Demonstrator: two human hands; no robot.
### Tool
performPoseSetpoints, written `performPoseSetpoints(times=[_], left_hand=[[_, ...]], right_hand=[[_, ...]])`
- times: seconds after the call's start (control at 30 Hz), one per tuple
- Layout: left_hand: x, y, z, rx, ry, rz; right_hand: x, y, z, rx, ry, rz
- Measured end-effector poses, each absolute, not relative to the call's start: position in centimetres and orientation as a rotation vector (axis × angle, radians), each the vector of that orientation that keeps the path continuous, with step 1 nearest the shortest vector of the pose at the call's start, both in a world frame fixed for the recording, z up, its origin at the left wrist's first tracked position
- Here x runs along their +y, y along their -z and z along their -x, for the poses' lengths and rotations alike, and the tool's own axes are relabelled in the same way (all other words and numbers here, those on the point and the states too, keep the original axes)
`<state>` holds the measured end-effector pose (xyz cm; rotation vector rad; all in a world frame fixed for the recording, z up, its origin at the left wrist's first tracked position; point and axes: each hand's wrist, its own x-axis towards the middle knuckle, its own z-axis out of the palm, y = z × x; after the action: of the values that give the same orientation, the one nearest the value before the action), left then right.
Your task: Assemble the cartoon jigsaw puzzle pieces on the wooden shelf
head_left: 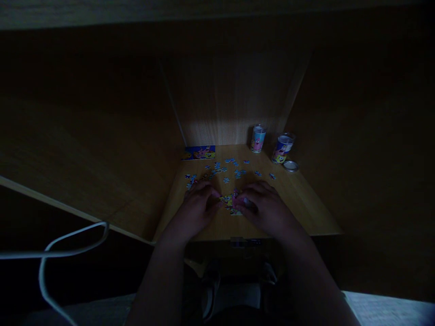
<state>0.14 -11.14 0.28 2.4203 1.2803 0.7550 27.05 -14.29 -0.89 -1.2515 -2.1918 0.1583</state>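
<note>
A small block of joined jigsaw puzzle pieces (228,200), yellow and colourful, lies near the front of the wooden board between my two hands. My left hand (201,204) is closed, with thumb and fingertips pinched at the block's left edge. On the other side, my right hand (261,203) pinches a pinkish puzzle piece (235,197) at the block's upper right. My fingers hide part of both edges. Beyond the hands, several loose light-blue jigsaw pieces (217,168) are scattered, some of them partly behind my left hand.
A blue cartoon picture card (200,153) lies at the back left. Two cartoon-printed cans, one (258,139) at the back and one (283,148) farther right, stand near a round lid (291,166). Wooden walls enclose the board. A white cable (73,233) hangs at the left.
</note>
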Motion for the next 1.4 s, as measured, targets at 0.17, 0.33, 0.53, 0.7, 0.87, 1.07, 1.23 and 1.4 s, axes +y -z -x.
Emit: performPoseSetpoints(times=[0.17,0.33,0.53,0.7,0.87,1.07,1.23,1.4], left_hand=[[-11.09,-0.19,-0.38,1.298,-0.764,-2.414],[-11.12,-0.20,-0.60,1.288,-0.772,-2.412],[-11.21,-0.28,-0.79,1.262,-0.785,-2.429],[-11.27,-0.34,-0.83,1.209,-0.813,-2.482],[-11.23,-0.28,-0.76,1.220,-0.831,-2.544],[-11.39,-0.69,-1.04,1.156,-0.787,-2.585],[-11.28,-0.65,-1.00,1.130,-0.797,-2.622],[-11.06,-0.36,-0.84,1.097,-0.824,-2.632]], right_hand=[[-14.30,0.81,-27.08,-2.200,-0.179,1.262],[-14.28,0.87,-27.14,-2.196,-0.178,1.249],[-14.27,0.96,-27.16,-2.198,-0.174,1.258],[-14.21,0.96,-27.13,-2.203,-0.185,1.260],[-14.25,0.84,-27.07,-2.195,-0.210,1.274],[-14.32,0.94,-27.07,-2.186,-0.206,1.267],[-14.27,1.15,-27.10,-2.172,-0.211,1.285],[-14.27,1.01,-27.08,-2.181,-0.209,1.281]])
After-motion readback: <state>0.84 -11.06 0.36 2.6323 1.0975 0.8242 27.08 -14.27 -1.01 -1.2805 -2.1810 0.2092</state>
